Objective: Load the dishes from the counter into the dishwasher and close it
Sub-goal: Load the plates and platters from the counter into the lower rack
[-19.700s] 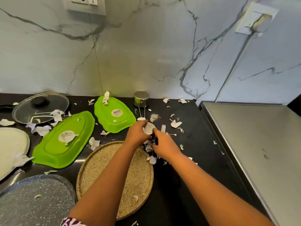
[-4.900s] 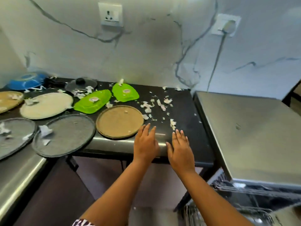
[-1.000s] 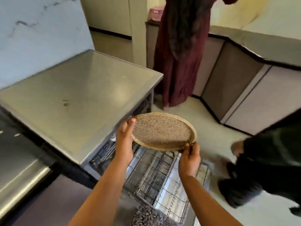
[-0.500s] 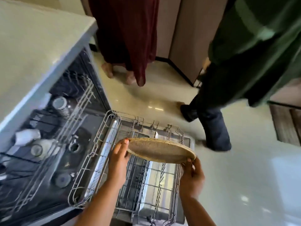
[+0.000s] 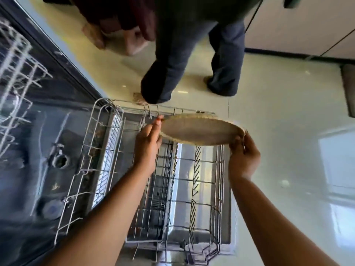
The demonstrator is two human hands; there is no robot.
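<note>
I carry the round woven-looking plate (image 5: 199, 130) between both hands, over the far end of the dishwasher's lower rack (image 5: 193, 181). The plate is clear of the wires and tilted, with its far rim higher than the near one, so I see its pale speckled face.

My left hand (image 5: 147, 140) is on the plate's left edge. Its fingers are stretched out nearly straight along the rim, with one fingertip reaching the far side. I cannot see the thumb. My right hand (image 5: 242, 154) is on the opposite edge, its fingers curled round the rim from below and gripping it.

The lower rack is pulled right out and rests on the open door (image 5: 227, 227), whose shiny inner panel shows through the wires. I see rows of upright tines in the rack and no dishes among them. To the left of the rack is the dark inside of the dishwasher (image 5: 34, 154). Above it is the blurred white wire of the upper rack (image 5: 16, 60).

Beyond the far end of the lower rack, a person in dark trousers (image 5: 172, 54) stands on the pale glossy floor (image 5: 284, 116), one shoe just beside the rack's rim. Farther left of them are another person's bare feet (image 5: 132, 43), below a maroon garment.
</note>
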